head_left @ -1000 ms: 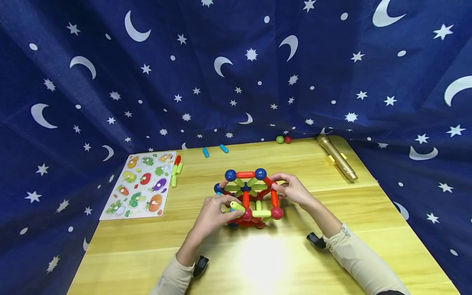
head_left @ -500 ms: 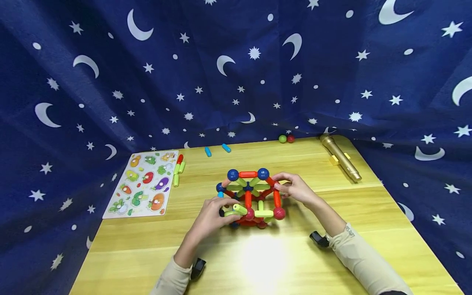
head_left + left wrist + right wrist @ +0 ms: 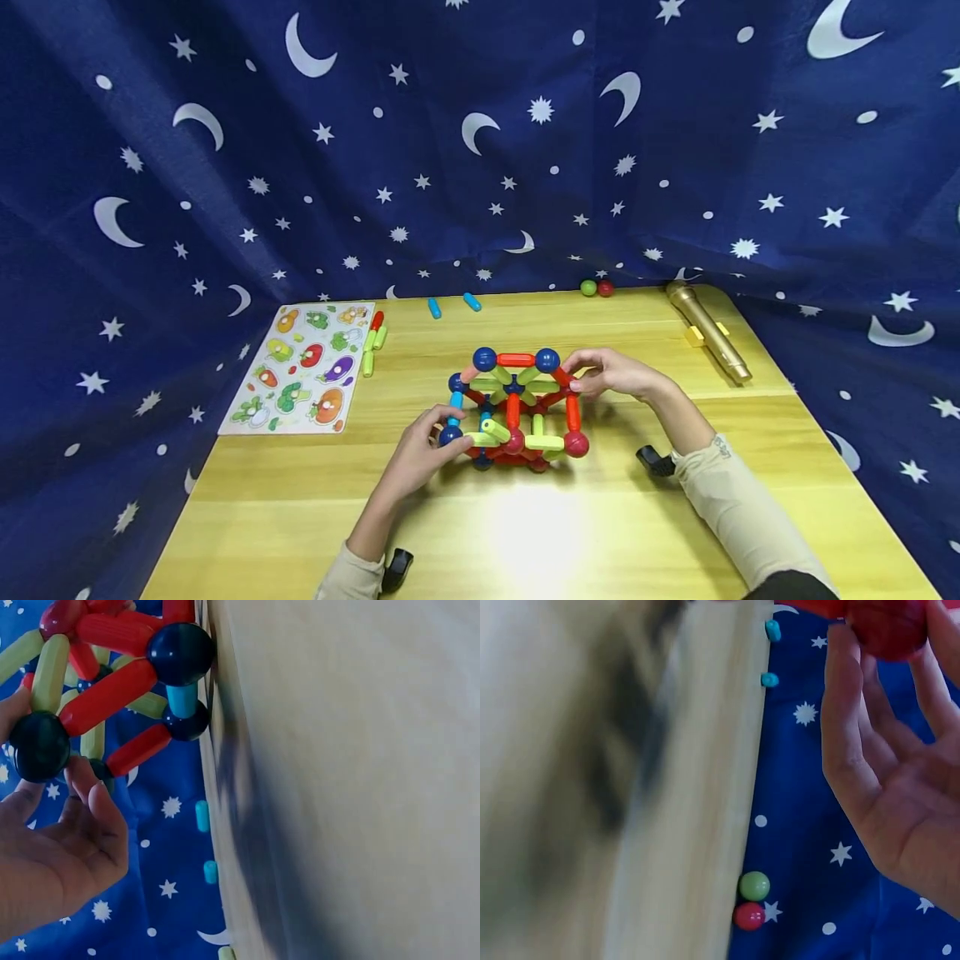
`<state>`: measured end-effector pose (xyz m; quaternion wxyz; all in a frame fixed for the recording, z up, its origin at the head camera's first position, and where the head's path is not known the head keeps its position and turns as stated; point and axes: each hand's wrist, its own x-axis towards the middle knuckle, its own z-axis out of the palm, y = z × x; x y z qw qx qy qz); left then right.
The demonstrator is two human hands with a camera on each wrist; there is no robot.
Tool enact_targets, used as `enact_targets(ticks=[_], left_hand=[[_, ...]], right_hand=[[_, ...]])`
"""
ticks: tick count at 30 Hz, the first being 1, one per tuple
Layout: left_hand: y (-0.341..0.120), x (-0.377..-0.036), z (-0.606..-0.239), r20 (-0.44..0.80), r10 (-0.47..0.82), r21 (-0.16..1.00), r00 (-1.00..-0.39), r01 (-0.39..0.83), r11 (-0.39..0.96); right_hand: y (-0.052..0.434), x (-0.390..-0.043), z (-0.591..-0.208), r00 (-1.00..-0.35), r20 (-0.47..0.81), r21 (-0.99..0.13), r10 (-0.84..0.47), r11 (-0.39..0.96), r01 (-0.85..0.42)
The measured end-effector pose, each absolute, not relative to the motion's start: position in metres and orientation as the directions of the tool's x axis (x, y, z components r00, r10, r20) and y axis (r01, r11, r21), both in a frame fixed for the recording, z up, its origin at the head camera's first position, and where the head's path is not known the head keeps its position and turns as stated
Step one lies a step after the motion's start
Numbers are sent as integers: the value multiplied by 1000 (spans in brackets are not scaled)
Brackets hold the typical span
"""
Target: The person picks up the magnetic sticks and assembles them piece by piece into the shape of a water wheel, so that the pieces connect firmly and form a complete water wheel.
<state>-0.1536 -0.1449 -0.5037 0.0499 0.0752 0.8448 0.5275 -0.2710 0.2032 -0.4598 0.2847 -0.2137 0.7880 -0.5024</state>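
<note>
Standing mid-tabletop (image 3: pixel 600 533): one rod-and-ball frame (image 3: pixel 517 408), box-shaped, built of red, yellow-green and light blue rods joined by dark blue and red balls.

Left hand (image 3: pixel 417 454): at the frame's near left corner, grip narrow, thumb and fingertips pinching a dark blue ball (image 3: pixel 450 435) (the left wrist view shows the same ball (image 3: pixel 39 745) held between thumb and fingers (image 3: pixel 90 802)).

Right hand (image 3: pixel 618 375): at the frame's far right upper corner, fingers curled onto a red ball; the right wrist view shows that red ball (image 3: pixel 889 626) between two fingertips (image 3: pixel 844 652), palm otherwise relaxed.

Other items on the tabletop:
- Vegetable peg puzzle board (image 3: pixel 303 371), far left.
- Loose red and green rods (image 3: pixel 373 343), just beside the board's right edge.
- Two light blue rods (image 3: pixel 452 305), at the back edge.
- Green ball (image 3: pixel 588 287) touching red ball (image 3: pixel 605 288), back edge.
- Gold microphone (image 3: pixel 708 332), far right corner.

Backdrop: dark blue cloth (image 3: pixel 480 133) printed with moons and stars.
</note>
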Motion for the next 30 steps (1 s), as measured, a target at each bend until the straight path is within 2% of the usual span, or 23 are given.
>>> enact_targets(ticks=[4, 5, 6, 8, 11, 13, 15, 18, 23, 27, 30], left_hand=[[-146, -155, -504, 26, 178, 895, -984, 102, 435], [-146, -155, -504, 35, 176, 892, -984, 110, 438], [-146, -155, -504, 39, 173, 889, -984, 113, 443], [-146, -155, -505, 48, 170, 883, -984, 121, 453], [-146, -154, -507, 40, 171, 877, -985, 116, 466], [-145, -153, -508, 33, 172, 879, -985, 111, 465], [-145, -152, -509, 25, 169, 882, -985, 102, 460], [-145, -151, -508, 36, 168, 878, -985, 112, 465], [-146, -151, -508, 42, 183, 872, -982, 126, 473], [-144, -150, -510, 34, 182, 874, -983, 118, 472], [-144, -151, -510, 33, 163, 872, -986, 108, 477]], right_hand=[[206, -299, -455, -654, -280, -900, -703, 429, -77], [208, -310, -454, -664, -283, -894, -692, 441, -79], [211, -322, -455, -692, -279, -887, -666, 456, -81], [217, -348, -458, -800, -244, -855, -549, 511, -90], [228, -387, -469, -962, -112, -736, -250, 671, -89], [235, -406, -477, -994, -53, -609, -93, 792, -41], [240, -420, -484, -999, -44, -481, -14, 877, 9], [247, -435, -491, -996, -85, -366, 2, 930, 33], [248, -445, -497, -986, -162, -276, -38, 961, 9], [252, -434, -501, -986, -157, -272, -47, 962, -2], [246, -420, -495, -996, -88, -340, -23, 940, 9]])
